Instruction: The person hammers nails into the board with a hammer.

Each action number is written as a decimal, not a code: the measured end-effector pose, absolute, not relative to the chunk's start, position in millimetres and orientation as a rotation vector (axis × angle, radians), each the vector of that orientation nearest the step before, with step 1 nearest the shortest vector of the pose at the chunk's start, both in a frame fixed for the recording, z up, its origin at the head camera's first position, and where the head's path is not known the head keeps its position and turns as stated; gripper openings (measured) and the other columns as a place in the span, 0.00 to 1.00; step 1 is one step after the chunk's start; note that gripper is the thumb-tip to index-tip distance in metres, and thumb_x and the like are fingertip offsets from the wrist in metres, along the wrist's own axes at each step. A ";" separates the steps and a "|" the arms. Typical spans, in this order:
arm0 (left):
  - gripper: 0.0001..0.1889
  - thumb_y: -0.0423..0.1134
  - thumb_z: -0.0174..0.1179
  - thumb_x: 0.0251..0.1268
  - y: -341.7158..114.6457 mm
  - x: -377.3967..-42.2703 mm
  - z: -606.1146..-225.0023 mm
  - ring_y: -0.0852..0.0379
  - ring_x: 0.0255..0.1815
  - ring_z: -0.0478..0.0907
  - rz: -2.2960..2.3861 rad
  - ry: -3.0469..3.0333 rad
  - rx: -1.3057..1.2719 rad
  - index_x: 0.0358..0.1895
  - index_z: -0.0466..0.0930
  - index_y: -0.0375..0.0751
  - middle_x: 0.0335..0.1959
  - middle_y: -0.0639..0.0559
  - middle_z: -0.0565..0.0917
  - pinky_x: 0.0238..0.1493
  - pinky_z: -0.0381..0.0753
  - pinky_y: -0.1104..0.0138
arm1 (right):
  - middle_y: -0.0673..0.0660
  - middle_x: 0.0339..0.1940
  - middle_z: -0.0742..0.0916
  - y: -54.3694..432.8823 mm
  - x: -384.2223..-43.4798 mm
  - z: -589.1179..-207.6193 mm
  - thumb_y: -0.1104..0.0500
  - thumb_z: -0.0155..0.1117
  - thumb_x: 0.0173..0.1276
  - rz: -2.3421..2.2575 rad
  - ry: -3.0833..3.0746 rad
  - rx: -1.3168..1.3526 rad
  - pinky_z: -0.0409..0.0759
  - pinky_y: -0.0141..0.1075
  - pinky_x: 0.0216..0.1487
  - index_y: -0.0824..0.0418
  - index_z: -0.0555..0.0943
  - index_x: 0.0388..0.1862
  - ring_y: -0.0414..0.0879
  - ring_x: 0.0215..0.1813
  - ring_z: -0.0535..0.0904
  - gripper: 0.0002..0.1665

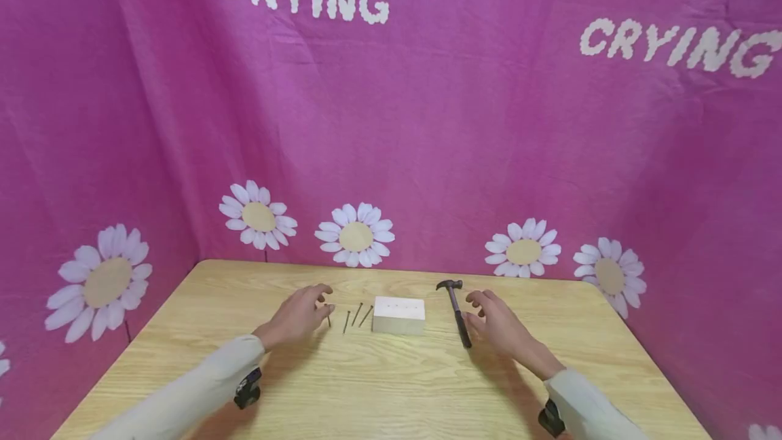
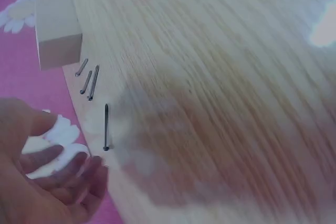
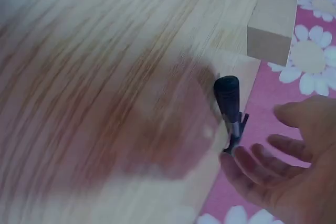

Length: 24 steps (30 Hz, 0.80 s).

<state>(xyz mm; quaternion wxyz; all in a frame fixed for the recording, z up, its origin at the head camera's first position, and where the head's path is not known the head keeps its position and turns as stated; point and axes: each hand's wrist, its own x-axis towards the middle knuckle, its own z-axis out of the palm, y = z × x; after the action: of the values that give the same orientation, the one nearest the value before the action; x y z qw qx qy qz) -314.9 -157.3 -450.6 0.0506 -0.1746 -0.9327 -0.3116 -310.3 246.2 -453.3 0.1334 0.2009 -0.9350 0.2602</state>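
Observation:
My left hand (image 1: 301, 314) hovers over the left end of a row of several nails (image 1: 346, 322), its fingers loosely bent around empty air. In the left wrist view the nearest nail (image 2: 106, 127) lies just beyond the fingertips. A pale wooden block (image 1: 398, 316) with a line of small holes on top sits right of the nails. Farther right lies a claw hammer (image 1: 455, 314), head toward the back and black handle (image 3: 228, 95) toward me. My right hand (image 1: 499, 323) is just right of the hammer, fingers loosely curved and holding nothing.
Everything lies on a light wood-grain table (image 1: 366, 386). A pink curtain (image 1: 415, 121) with daisies and white lettering hangs behind the table and along its sides. Each sleeved wrist carries a small black camera (image 1: 247, 389).

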 end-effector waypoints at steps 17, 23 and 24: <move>0.31 0.37 0.70 0.66 -147.5 -339.7 -472.7 0.64 0.09 0.52 -1.141 -2.856 -0.104 0.07 0.64 0.44 0.03 0.59 0.59 0.17 0.53 0.70 | 0.55 0.20 0.75 211.7 -326.6 -464.8 0.71 0.71 0.63 0.770 -2.980 0.152 0.73 0.35 0.24 0.64 0.71 0.24 0.47 0.24 0.71 0.16; 0.27 0.32 0.68 0.66 -149.7 -343.1 -473.9 0.62 0.10 0.60 -1.272 -2.869 -0.038 0.08 0.70 0.42 0.05 0.58 0.64 0.16 0.63 0.72 | 0.58 0.22 0.77 216.5 -329.2 -459.7 0.73 0.64 0.61 0.559 -3.013 0.186 0.78 0.42 0.27 0.65 0.71 0.24 0.51 0.26 0.74 0.12; 0.25 0.31 0.67 0.66 -151.6 -344.0 -473.0 0.61 0.11 0.63 -1.349 -2.863 -0.003 0.09 0.72 0.40 0.06 0.57 0.66 0.17 0.68 0.72 | 0.59 0.22 0.77 217.9 -329.2 -459.0 0.74 0.63 0.61 0.530 -3.017 0.196 0.79 0.43 0.27 0.65 0.71 0.24 0.52 0.26 0.75 0.11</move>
<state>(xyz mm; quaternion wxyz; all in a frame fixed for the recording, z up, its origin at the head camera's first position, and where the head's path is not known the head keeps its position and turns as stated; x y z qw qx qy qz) -344.0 -151.6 -473.0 -0.0116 -0.0009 -0.9045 -0.4262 -329.2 217.9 -459.0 0.0360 0.0639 -0.9823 0.1725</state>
